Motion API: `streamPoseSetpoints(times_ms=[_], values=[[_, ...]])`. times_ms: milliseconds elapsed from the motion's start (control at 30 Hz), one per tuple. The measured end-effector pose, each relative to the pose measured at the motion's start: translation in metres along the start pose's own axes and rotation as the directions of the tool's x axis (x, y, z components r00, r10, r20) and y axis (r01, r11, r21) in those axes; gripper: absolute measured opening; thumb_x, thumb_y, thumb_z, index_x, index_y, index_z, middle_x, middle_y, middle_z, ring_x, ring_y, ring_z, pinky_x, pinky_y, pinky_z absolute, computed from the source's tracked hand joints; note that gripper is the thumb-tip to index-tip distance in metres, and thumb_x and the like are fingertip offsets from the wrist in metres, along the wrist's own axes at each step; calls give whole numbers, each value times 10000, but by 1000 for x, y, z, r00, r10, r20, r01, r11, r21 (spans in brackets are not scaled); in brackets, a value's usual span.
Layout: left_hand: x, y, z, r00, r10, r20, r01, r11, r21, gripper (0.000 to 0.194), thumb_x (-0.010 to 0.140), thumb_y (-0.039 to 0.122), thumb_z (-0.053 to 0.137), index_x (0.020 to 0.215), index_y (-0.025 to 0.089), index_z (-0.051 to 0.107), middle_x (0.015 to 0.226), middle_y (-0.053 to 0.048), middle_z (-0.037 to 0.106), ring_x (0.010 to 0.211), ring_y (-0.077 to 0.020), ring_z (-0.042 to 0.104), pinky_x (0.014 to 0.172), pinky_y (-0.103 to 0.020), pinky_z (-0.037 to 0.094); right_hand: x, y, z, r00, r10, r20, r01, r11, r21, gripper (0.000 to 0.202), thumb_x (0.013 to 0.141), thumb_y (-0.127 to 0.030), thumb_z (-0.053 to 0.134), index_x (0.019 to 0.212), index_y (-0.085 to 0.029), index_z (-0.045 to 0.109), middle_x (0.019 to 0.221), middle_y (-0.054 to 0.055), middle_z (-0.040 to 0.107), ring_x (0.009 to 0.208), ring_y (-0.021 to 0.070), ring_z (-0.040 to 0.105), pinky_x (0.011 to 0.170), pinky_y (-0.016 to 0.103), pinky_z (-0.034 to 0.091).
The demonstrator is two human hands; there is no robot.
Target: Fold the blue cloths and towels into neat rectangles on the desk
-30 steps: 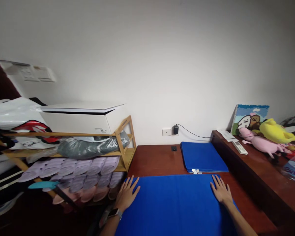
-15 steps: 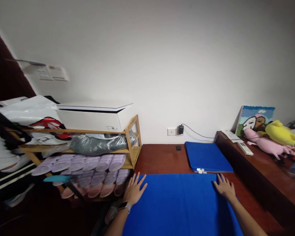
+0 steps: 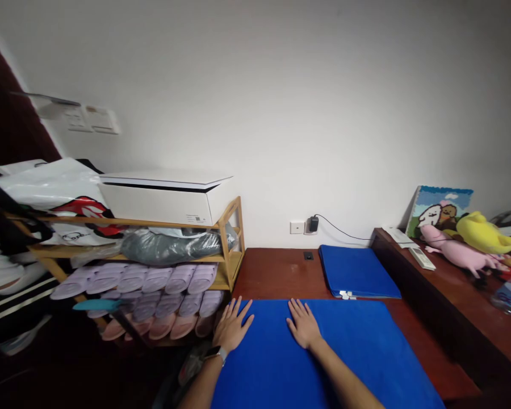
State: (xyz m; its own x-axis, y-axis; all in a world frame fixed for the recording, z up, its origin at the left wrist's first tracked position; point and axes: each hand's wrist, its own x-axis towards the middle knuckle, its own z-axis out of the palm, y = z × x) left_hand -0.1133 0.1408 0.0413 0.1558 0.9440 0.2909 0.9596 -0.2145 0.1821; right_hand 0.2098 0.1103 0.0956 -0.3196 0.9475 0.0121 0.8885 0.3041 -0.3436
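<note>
A large blue cloth (image 3: 272, 363) lies spread on the reddish-brown desk (image 3: 276, 272). My left hand (image 3: 233, 326) rests with spread fingers on the cloth's far left corner and edge; a watch is on that wrist. Flat on the cloth near the middle of its far edge is my right hand (image 3: 304, 325), fingers stretched out. Neither hand grips anything. Beyond the cloth, a folded blue stack (image 3: 357, 271) with small white tags at its near edge sits by the wall.
Left of the desk stands a wooden shoe rack (image 3: 230, 244) with several slippers (image 3: 170, 278), a white box (image 3: 162, 199) and bags. A raised ledge (image 3: 434, 289) on the right carries plush toys (image 3: 460, 250), a remote (image 3: 421, 258) and a bottle. A person's arm shows far left.
My right hand has moved left along the cloth, from its far right corner to near the middle. My left hand stays at the left corner.
</note>
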Motion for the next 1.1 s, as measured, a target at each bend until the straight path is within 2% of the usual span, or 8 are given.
streamPoseSetpoints(times_ms=[67, 167, 333, 433, 533, 700, 900, 1100], values=[[1, -2, 2, 1000, 8, -8, -8, 1000, 7, 630, 1065, 645, 436, 1618, 363, 541, 1729, -99, 500, 1617, -380, 426, 1295, -613, 382, -13, 36, -8, 998, 59, -1, -59, 998, -21, 695, 1117, -512, 291, 1734, -200, 357, 1789, 65, 320, 1684, 275, 259, 1379, 530, 197], [2, -4, 5, 1000, 12, -19, -12, 1000, 23, 620, 1063, 631, 448, 1613, 362, 550, 1727, -102, 501, 1609, -382, 439, 1292, -609, 389, -46, 114, -22, 977, 209, -47, -212, 975, -71, 694, 1108, -499, 259, 1733, -216, 364, 1791, 55, 321, 1684, 264, 257, 1375, 529, 192], [4, -7, 8, 1000, 5, -11, -5, 999, 39, 617, 1056, 627, 464, 1613, 374, 546, 1720, -92, 514, 1602, -374, 453, 1294, -604, 392, -104, 251, -44, 863, 473, -175, -497, 858, -130, 720, 1081, -494, 219, 1689, -188, 454, 1757, 115, 409, 1648, 312, 353, 1333, 589, 277], [5, -10, 9, 1000, 9, -21, -8, 999, 40, 610, 1052, 618, 474, 1606, 376, 555, 1714, -84, 525, 1599, -368, 458, 1290, -600, 401, -122, 298, -50, 810, 544, -218, -577, 807, -127, 738, 1066, -515, 214, 1672, -187, 478, 1753, 138, 417, 1633, 322, 385, 1308, 589, 326], [6, -12, 9, 1000, 9, -18, -8, 999, 43, 606, 1055, 607, 460, 1605, 370, 557, 1709, -83, 534, 1600, -358, 459, 1288, -587, 411, -126, 310, -51, 806, 548, -225, -581, 804, -123, 740, 1059, -497, 219, 1679, -174, 462, 1765, 135, 397, 1640, 313, 372, 1315, 573, 323], [8, -13, 8, 1000, -5, 1, 5, 999, 39, 591, 1063, 563, 439, 1593, 342, 580, 1702, -92, 541, 1595, -355, 468, 1297, -579, 402, -123, 304, -52, 801, 545, -246, -582, 805, -114, 744, 1063, -499, 232, 1691, -159, 444, 1759, 133, 415, 1639, 306, 376, 1324, 546, 320], [9, -18, 9, 1000, 13, 4, -13, 999, 50, 581, 1079, 535, 405, 1604, 342, 565, 1709, -96, 530, 1592, -361, 470, 1287, -598, 409, -123, 303, -56, 799, 572, -184, -596, 793, -124, 770, 1077, -513, 185, 1739, -149, 332, 1809, 96, 304, 1679, 277, 283, 1360, 533, 244], [10, -20, 11, 999, 17, 43, -20, 998, 67, 598, 1085, 568, 402, 1630, 352, 521, 1747, -96, 477, 1621, -356, 423, 1301, -596, 381, -122, 304, -54, 788, 582, -201, -605, 793, -73, 773, 1040, -520, 231, 1710, -188, 427, 1789, 97, 352, 1667, 313, 311, 1354, 526, 270]])
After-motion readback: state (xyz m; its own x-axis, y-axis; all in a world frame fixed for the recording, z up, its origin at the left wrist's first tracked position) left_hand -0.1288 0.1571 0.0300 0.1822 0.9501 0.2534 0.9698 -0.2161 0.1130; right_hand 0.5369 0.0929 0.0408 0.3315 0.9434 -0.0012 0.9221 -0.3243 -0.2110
